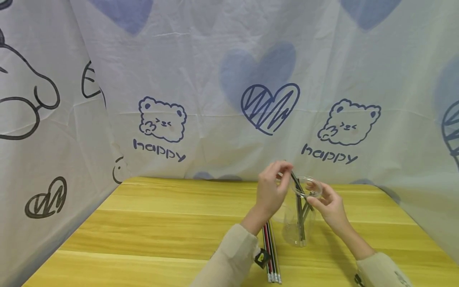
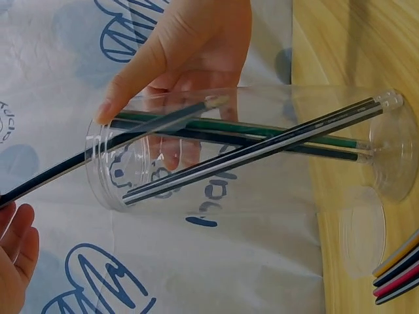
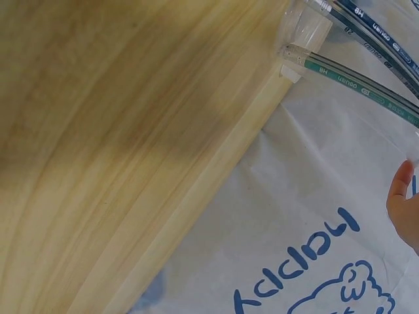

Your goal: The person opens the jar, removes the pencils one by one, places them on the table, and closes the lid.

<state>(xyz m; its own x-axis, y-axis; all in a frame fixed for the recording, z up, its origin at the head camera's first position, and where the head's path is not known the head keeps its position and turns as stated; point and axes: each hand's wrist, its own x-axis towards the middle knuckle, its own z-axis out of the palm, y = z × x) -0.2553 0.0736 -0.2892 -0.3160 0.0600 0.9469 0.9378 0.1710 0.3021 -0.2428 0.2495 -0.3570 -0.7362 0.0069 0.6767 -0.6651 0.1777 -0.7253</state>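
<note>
My left hand (image 1: 271, 189) pinches a dark pencil (image 2: 59, 168) near one end. The pencil slants through the mouth of a clear plastic jar (image 2: 314, 196), its other end inside. Near the rim, my right hand (image 1: 331, 205) grips the jar, with the thumb (image 2: 124, 91) at the rim in the left wrist view. Several pencils (image 1: 299, 221) lean inside the jar, dark striped ones and a green one (image 3: 353, 82). Below my left hand, several striped pencils (image 1: 271, 255) in red, black and yellow lie side by side on the table.
A clear round lid (image 2: 363, 232) lies on the yellow wood-grain table (image 1: 161, 223) beside the jar. White cloth (image 1: 201, 79) printed with hearts and bears hangs behind the table's back edge and along the left side.
</note>
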